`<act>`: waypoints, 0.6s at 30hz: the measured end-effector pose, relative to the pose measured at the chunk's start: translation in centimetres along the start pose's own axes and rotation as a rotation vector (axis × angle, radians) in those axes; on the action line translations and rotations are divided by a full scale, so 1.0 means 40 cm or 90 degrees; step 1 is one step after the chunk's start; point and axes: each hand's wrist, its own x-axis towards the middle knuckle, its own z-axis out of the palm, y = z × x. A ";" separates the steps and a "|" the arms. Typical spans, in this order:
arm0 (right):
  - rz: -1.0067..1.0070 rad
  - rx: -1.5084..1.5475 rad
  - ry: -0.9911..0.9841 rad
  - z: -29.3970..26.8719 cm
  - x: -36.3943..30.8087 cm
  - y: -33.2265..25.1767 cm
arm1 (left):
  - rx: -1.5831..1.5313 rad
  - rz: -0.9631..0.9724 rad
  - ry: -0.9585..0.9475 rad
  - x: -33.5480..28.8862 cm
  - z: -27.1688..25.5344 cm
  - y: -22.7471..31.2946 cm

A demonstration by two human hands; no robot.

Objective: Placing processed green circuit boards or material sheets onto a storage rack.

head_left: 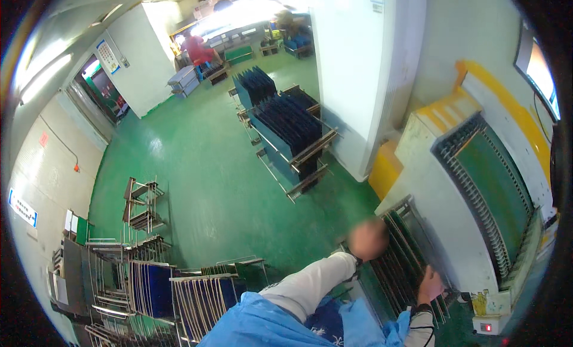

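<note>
A rack of thin dark green panels (399,269) stands low in front of me at the right, the panels on edge in a row. My left hand (368,238) reaches to the far left corner of this rack; it is blurred, so its fingers cannot be made out. At the rack's right side my right hand (430,285) has its fingers closed at the edge of a panel. Pale sleeves and a blue covering show on my arms.
A white machine (444,239) with a toothed slot holding a green panel (492,192) rises at the right. Beyond stand racks of dark panels (280,123) beside a white pillar (349,78). More metal racks (149,287) fill the lower left. A person in red (196,48) sits far back.
</note>
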 end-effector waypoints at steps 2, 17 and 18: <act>0.005 0.004 0.011 0.013 -0.001 0.012 | -0.007 0.008 -0.014 0.001 -0.013 0.008; -0.048 -0.030 0.101 0.020 0.008 0.016 | -0.022 0.004 -0.023 0.002 -0.013 0.008; -0.046 -0.026 0.114 0.035 0.010 0.028 | -0.024 0.009 -0.013 0.003 -0.012 0.010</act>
